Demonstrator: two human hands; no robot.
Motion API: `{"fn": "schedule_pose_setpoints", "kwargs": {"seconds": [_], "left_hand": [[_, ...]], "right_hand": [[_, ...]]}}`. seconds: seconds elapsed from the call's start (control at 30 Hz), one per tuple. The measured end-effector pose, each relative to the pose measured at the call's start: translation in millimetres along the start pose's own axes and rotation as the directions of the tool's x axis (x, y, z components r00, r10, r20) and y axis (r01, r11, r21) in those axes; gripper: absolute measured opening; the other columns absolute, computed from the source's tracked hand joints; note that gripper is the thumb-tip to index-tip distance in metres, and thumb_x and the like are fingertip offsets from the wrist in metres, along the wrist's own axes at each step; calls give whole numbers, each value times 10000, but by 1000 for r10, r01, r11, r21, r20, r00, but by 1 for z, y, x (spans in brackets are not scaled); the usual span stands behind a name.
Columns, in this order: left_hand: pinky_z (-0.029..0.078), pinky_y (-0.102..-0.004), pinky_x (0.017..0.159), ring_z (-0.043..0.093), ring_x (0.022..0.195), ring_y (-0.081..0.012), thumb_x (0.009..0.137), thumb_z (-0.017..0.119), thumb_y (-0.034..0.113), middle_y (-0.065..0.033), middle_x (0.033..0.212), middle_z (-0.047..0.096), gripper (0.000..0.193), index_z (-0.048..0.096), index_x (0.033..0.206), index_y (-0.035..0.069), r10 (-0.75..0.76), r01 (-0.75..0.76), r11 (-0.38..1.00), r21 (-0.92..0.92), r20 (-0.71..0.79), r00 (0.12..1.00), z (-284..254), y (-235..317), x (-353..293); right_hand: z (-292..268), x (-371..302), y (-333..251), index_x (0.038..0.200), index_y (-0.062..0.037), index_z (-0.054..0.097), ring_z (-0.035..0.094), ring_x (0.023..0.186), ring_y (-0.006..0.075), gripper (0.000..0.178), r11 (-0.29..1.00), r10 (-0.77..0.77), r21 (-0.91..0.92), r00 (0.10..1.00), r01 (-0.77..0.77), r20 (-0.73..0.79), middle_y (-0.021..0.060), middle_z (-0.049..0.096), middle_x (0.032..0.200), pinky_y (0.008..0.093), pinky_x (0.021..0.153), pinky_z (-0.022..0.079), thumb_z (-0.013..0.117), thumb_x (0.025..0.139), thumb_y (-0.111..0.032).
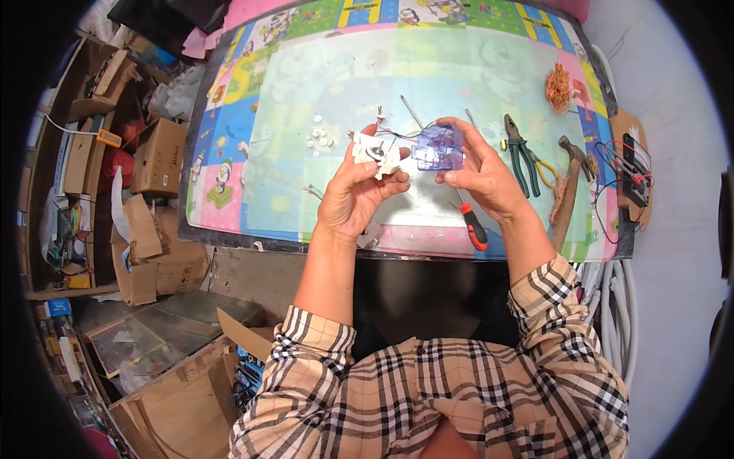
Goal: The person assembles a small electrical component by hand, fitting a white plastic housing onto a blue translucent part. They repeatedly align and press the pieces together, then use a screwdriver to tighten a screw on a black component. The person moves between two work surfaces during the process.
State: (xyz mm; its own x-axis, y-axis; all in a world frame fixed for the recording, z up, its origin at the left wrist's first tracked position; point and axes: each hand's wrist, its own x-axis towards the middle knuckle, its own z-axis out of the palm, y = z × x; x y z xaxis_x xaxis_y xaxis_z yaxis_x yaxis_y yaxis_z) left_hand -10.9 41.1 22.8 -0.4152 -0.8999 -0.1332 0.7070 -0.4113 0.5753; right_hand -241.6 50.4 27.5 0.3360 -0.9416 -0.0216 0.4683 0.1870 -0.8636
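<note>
Above the near half of the table, my left hand (358,197) grips a white plastic part (376,153) with a dark round piece at its middle. My right hand (486,172) holds a translucent blue-purple plastic case (438,148) between thumb and fingers. Thin wires (401,136) run between the two pieces at their far side. A screwdriver with a red and black handle (474,228) lies just below my right hand. Another thin screwdriver (411,112) points away beyond the held parts. Small white round pieces (321,138) are scattered left of my left hand.
Right of my hands lie green-handled pliers (523,157), a yellow-handled tool (548,174) and a hammer (567,191). A copper wire bundle (559,88) sits farther back. A multimeter (636,170) with leads rests at the right edge. Cardboard boxes (158,158) and shelves stand left of the table.
</note>
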Motion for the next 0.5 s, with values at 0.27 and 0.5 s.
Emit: {"fn": "schedule_pose_setpoints", "kwargs": {"seconds": [0.27,0.5], "left_hand": [[552,-490,866,644,952,-378,791,625,203,-314,1309,497,701,378,1396,-52,6,-6,999,-51,12,1000,6,3,1],[536,-442,826,633,900,-331,831,604,367,-334,1361,442,734,409,1363,-99,-15,33,982,-185,98,995,-8,5,2]], "right_hand": [[0,-2,-4,1405,-67,405,511,1206,196,781,1000,-16,23,1000,16,-1,79,491,1316,329,1037,404,783,724,-12],[-2,1,-3,1405,-49,404,514,1204,197,767,999,-48,4,999,48,19,98,497,1306,325,1043,395,776,735,-36]]}}
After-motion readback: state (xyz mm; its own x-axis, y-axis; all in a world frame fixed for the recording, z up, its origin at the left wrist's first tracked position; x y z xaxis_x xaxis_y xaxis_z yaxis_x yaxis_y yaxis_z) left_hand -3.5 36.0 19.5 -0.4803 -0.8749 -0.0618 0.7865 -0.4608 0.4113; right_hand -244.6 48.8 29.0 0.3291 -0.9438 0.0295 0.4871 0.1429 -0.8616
